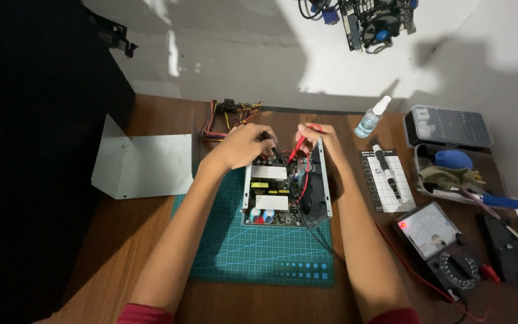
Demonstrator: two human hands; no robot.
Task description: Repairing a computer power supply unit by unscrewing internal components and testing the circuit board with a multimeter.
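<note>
An opened power supply unit (283,192), its circuit board with capacitors and heat sinks exposed, sits on a green cutting mat (259,252). My left hand (244,146) grips a black test probe (275,151) with its tip down on the board's far end. My right hand (319,139) grips a red test probe (298,146), also pointed into the board. A red lead runs across the table to an analog multimeter (442,240) at the right, whose small red light is lit.
A grey metal cover (142,165) lies at the left. A bundle of coloured wires (229,117) is behind the unit. At the right are a spray bottle (372,118), a screwdriver (387,171) on a white sheet, a bit case (449,126) and a tool tray (457,174).
</note>
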